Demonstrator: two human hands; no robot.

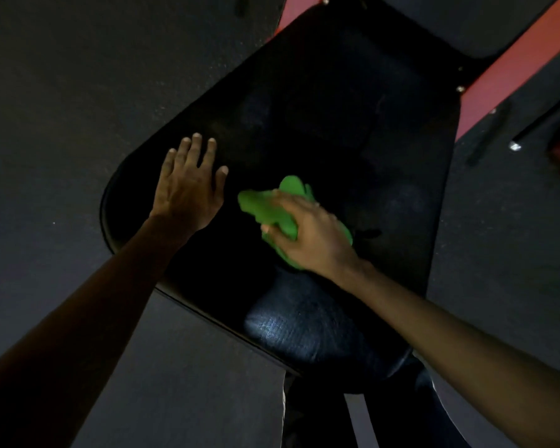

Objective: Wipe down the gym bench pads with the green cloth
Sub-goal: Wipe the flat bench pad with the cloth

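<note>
knee [304,331] on bench pad [320,108] | right grip [311,234] clutching green cloth [262,205] beneath | left grip [188,189] wide

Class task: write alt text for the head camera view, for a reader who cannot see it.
Seen from above, a person's right hand grips a bunched green cloth on a black gym bench pad, while the left hand rests flat on the pad beside it. A red frame and dark floor show beyond the pad.

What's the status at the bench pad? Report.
Left hand flat on black pad. Right hand grips green cloth on pad. Knee over pad's near edge.
</note>
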